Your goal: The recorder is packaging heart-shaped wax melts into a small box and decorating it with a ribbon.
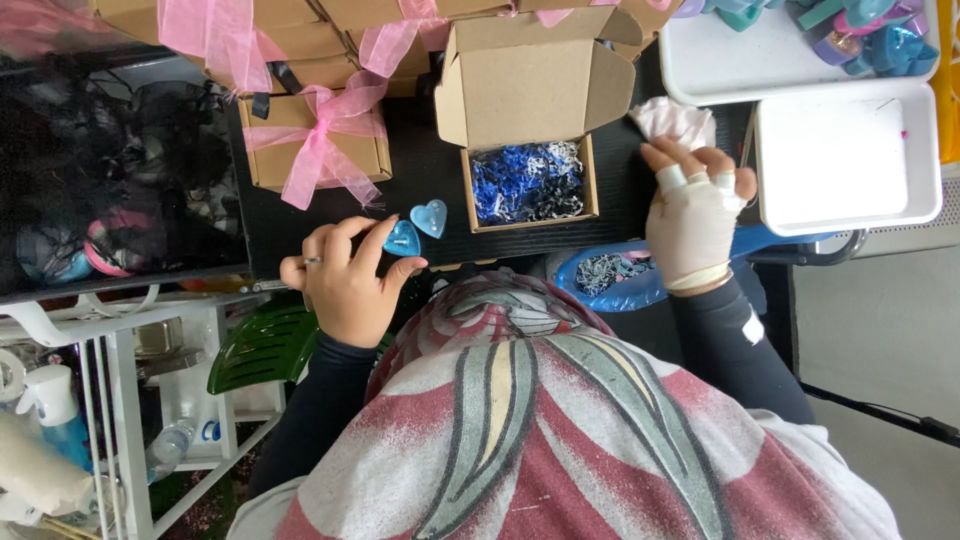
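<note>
Clearly the small blue heart candle (402, 239) is a light thing — a wax-filled shell by the look of it, rigid and smooth, so a little slippery, and its edge would dent or chip under a hard squeeze. The sensible hold is across the two rounded lobes or along the flanks, fingertips on the rim and off the wick in the middle. It sits on the black surface (420, 170) at about 9 o'clock from the open cardboard box (528, 150), with a second blue heart (430, 217) just beside it toward 1 o'clock.

The left hand (345, 280) is curled over the nearer heart, thumb and forefinger closed on its edges in a pinch; the remaining fingers are tucked loosely. Whether the heart is already lifted off the surface or only gripped in place is hard to tell from this angle.

The right hand (692, 215), wearing a pale fingerless glove with taped fingertips, rests half spread at 3 o'clock from the box, fingers touching a crumpled piece of pink tissue (675, 122) — laid on it, not gripping.

Inside the box lies a bed of blue, black and white shredded paper (528, 182), soft and springy. Closed boxes tied with pink ribbon (318, 140) stand at 10 o'clock, and a white tray (850, 160) lies beyond the right hand.
</note>
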